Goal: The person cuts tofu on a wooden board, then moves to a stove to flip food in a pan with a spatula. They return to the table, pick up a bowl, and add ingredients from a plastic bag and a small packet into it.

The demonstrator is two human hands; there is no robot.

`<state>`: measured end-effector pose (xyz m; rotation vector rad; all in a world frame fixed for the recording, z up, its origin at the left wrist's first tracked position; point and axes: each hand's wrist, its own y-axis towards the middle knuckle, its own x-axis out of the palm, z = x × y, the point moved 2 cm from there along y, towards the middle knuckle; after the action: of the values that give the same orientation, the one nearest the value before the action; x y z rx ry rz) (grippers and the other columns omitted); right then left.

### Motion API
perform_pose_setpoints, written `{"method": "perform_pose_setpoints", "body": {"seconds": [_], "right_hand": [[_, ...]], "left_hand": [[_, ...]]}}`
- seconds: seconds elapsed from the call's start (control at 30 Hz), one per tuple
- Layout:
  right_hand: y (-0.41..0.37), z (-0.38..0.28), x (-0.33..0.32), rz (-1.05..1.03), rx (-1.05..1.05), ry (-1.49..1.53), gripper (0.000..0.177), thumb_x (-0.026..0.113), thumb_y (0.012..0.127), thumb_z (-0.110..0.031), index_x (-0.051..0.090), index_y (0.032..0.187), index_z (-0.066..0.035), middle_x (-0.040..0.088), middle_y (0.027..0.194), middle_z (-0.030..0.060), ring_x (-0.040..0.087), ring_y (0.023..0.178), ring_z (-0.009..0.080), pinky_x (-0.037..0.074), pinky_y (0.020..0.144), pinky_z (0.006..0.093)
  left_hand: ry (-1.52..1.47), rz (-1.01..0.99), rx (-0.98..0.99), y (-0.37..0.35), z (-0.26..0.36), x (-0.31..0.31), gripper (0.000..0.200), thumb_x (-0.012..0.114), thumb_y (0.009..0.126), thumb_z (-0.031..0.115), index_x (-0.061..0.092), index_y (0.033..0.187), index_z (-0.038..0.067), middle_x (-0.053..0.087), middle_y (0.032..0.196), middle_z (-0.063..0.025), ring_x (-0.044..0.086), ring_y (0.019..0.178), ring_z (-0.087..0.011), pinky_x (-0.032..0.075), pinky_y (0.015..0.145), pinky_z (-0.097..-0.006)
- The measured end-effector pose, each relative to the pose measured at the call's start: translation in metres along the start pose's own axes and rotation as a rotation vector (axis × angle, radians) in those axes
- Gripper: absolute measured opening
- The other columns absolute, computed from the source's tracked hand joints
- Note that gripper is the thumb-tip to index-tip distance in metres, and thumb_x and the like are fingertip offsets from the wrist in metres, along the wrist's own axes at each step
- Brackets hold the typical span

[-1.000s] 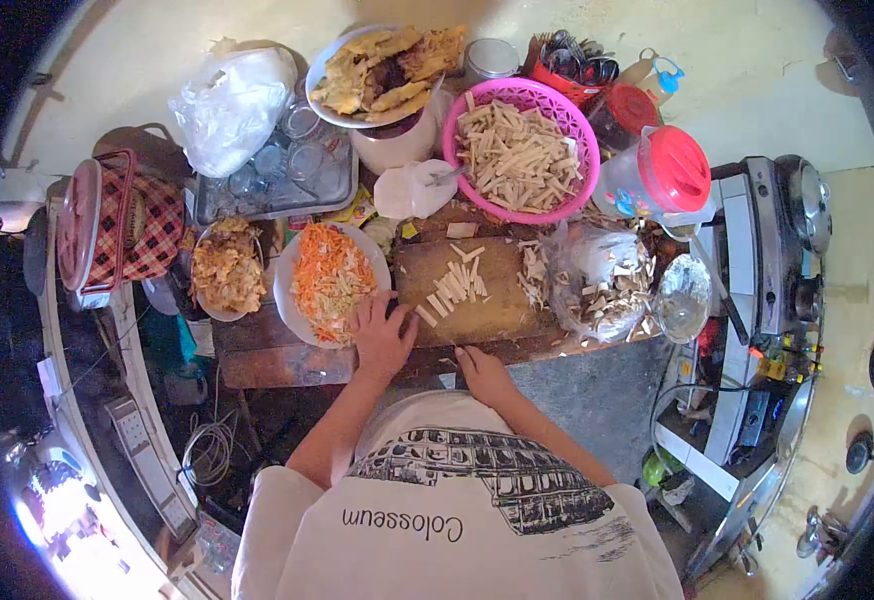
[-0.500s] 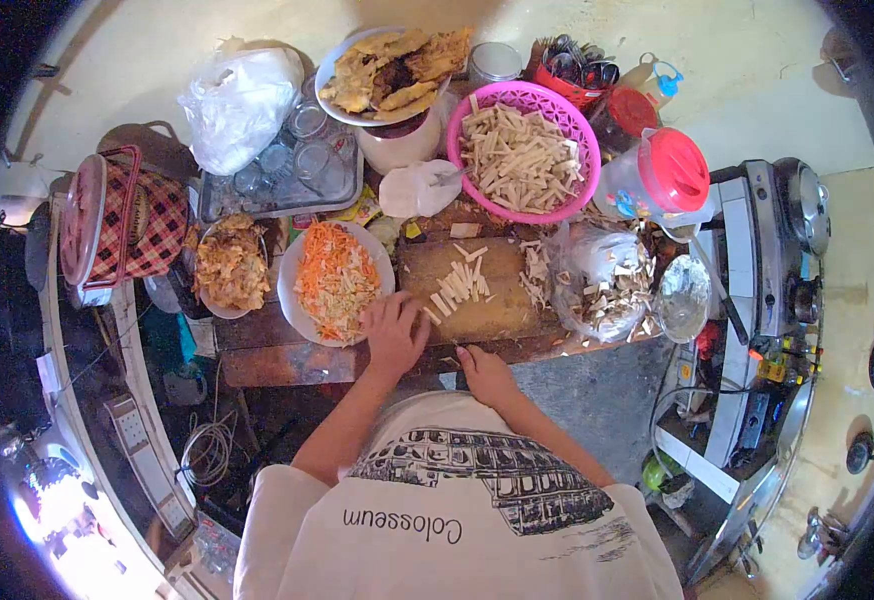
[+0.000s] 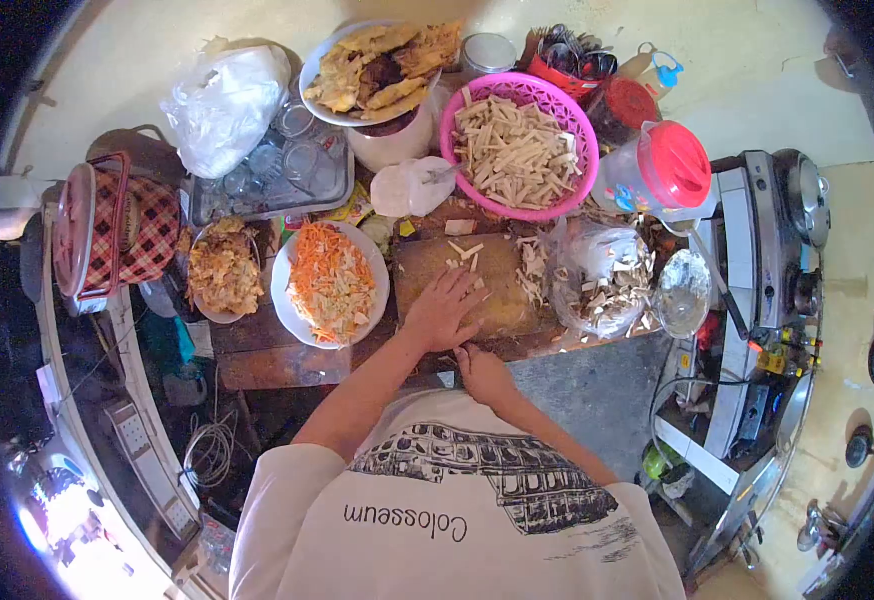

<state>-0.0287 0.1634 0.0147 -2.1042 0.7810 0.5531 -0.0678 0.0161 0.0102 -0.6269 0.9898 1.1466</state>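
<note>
My left hand (image 3: 444, 308) lies palm down with fingers apart on the wooden cutting board (image 3: 507, 262), covering most of a small heap of pale cut sticks. A few pale sticks (image 3: 465, 253) show beyond its fingertips. At the board's near edge, my right hand (image 3: 484, 374) is closed, its thumb near the left hand; what it grips is hidden. Left of the board, a white plate (image 3: 282, 292) bears orange shreds and pale pieces (image 3: 332, 280). Pale scraps (image 3: 531, 268) lie along the board's right side.
A pink basket (image 3: 589, 150) of pale sticks stands behind the board. To the right are a plastic bag (image 3: 569, 262) with scraps, a metal bowl (image 3: 683, 295) and a red-lidded pitcher (image 3: 647, 180). Browned food fills a bowl (image 3: 225, 268) at left; a glass tray (image 3: 257, 208) sits behind.
My left hand has moved right from the plate's edge onto the sticks on the board, its fingers now spread. My right hand stays nearly in place. The view has shifted slightly.
</note>
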Motion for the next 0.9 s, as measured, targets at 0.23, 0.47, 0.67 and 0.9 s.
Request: {"method": "perform_pose_setpoints", "body": {"seconds": [0.23,0.47,0.67,0.9], "right_hand": [[0.0,-0.007,-0.006,-0.02,0.013,-0.08,0.045,0.033,0.095,-0.038,0.053,0.087,0.001,0.061,0.074,0.0276,0.059,0.071,0.0457,0.047,0.066,0.0534],[0.007,0.013,0.005,0.035,0.005,0.077,0.046,0.035,0.095,-0.039,0.056,0.085,0.001,0.061,0.077,0.0262,0.059,0.078,0.0448,0.045,0.071,0.0533],[-0.002,-0.002,-0.021,0.031,0.044,0.043,0.046,0.035,0.094,-0.042,0.057,0.088,-0.002,0.061,0.078,0.0258,0.058,0.077,0.0451,0.044,0.071,0.0523],[-0.002,-0.003,-0.028,0.082,0.026,-0.02,0.045,0.035,0.095,-0.04,0.057,0.097,-0.001,0.061,0.082,0.0274,0.059,0.079,0.0438,0.046,0.072,0.0526]], "left_hand": [[-0.039,-0.007,0.005,-0.002,-0.005,0.0,0.054,0.049,0.082,0.042,0.045,0.131,0.018,0.043,0.133,-0.0129,0.031,0.128,-0.0351,0.02,0.108,-0.0513],[-0.146,0.308,-0.219,-0.004,-0.003,-0.007,0.042,0.047,0.085,0.025,0.049,0.122,0.006,0.049,0.122,-0.0143,0.041,0.118,-0.0332,0.028,0.102,-0.0477],[-0.571,0.672,-0.683,-0.042,-0.004,-0.051,0.028,0.048,0.087,0.01,0.05,0.113,0.001,0.055,0.103,-0.0125,0.053,0.095,-0.0246,0.041,0.087,-0.0363],[-1.05,0.376,-1.054,-0.086,-0.003,0.003,0.035,0.053,0.087,0.011,0.044,0.119,-0.001,0.055,0.101,-0.0119,0.055,0.09,-0.0168,0.047,0.079,-0.0294]]}}
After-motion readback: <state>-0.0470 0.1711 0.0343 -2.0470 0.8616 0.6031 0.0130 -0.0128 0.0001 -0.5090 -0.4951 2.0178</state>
